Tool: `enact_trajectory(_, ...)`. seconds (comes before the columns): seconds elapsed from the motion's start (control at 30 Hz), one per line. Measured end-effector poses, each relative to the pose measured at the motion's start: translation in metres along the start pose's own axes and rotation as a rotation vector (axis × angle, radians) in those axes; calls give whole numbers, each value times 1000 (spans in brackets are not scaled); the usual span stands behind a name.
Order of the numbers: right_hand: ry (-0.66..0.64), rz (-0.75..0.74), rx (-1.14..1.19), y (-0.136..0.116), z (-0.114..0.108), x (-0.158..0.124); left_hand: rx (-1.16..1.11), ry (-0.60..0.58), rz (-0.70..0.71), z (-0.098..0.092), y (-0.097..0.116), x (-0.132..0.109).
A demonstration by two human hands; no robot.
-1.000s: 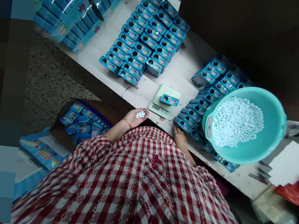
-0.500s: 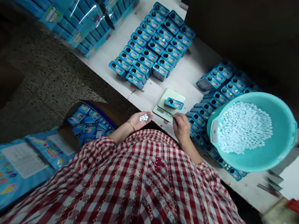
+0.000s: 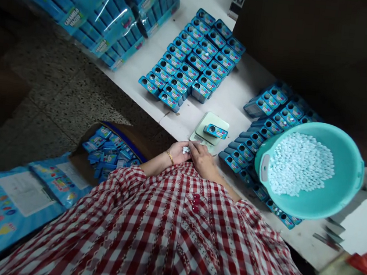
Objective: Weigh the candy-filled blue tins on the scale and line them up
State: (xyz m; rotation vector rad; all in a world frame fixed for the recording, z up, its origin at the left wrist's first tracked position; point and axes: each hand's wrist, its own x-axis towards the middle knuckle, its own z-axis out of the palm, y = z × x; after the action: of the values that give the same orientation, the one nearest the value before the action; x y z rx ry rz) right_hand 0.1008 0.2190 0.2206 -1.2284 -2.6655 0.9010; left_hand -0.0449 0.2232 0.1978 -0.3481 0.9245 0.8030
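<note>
My left hand (image 3: 179,153), palm up and cupped, holds several small white candies (image 3: 186,149). Over its fingers comes my right hand (image 3: 203,161), its fingers together at the edge of the candies; whether it pinches any is hidden. Just beyond both hands lies a pale kitchen scale (image 3: 198,138). On its plate stands a blue candy tin (image 3: 216,131) with a round dark opening in its top.
On the right, a turquoise tub (image 3: 339,190) contains many white candies. Rows of blue tins (image 3: 192,61) stand on the white table (image 3: 178,126), others beside the tub. Left of me are a carton (image 3: 85,155) of small blue packs and blue printed bags (image 3: 13,206). Wrapped packs (image 3: 84,16) occupy the far left.
My right hand has moved left from beside the scale to the candies in my left palm. My left hand has shifted slightly right. The tin remains on the scale.
</note>
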Motion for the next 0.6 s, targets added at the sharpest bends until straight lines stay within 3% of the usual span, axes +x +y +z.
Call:
enact_trajectory(0.13, -7, 40, 76, 8, 10, -6, 17, -18, -86, -3, -10, 2)
enact_trajectory(0.33, -39, 74, 86, 15, 5, -14, 118, -4, -134, -2, -16, 4)
enact_trajectory(0.6, 233, 81, 148, 31, -11, -1, 89, -82, -24, 23, -5, 9)
